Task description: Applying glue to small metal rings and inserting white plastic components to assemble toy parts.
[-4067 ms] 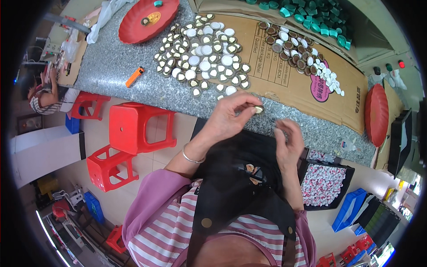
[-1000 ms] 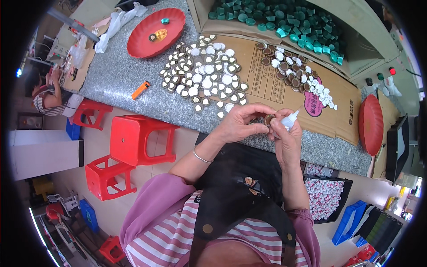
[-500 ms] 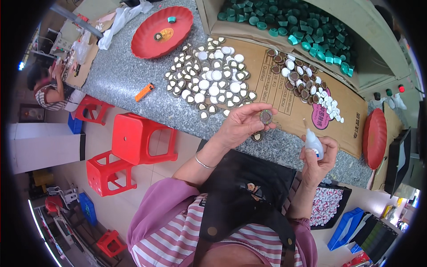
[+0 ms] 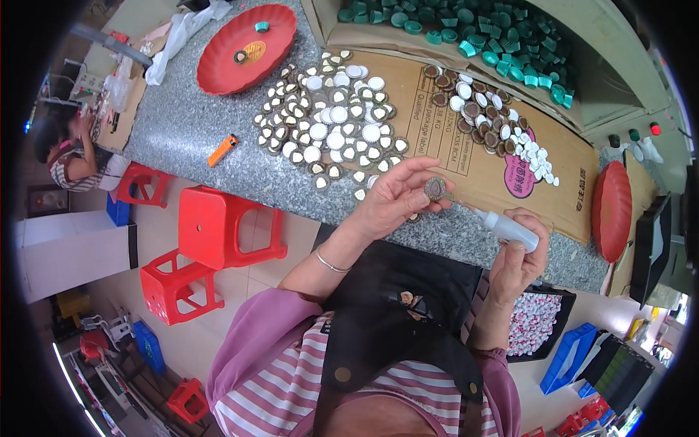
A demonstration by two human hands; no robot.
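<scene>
My left hand point(image 4: 393, 198) pinches a small round brown disc point(image 4: 435, 189) with a frilled rim between thumb and fingertips, just above the counter edge. In my right hand point(image 4: 520, 264) is a translucent white squeeze bottle point(image 4: 512, 230), tilted so its thin nozzle points left at the disc. A small gap seems to separate nozzle and disc. Beyond my left hand spreads a pile of frilled discs point(image 4: 335, 115), many with white pieces on top. Brown discs and white round pieces point(image 4: 486, 116) lie together on a flat cardboard sheet point(image 4: 408, 95).
A red scalloped tray point(image 4: 211, 69) and an orange lighter point(image 4: 223, 150) are on the grey counter point(image 4: 167, 124) at left. Green cups point(image 4: 502, 51) fill a bin at the back. Another red tray point(image 4: 612, 211) stands at right. Red stools point(image 4: 218, 227) stand left; a person point(image 4: 76, 156) sits farther off.
The bottle has tipped from nearly upright to slanting left, and its nozzle has come closer to the disc. My left hand still holds the disc. The whole view has shifted slightly.
</scene>
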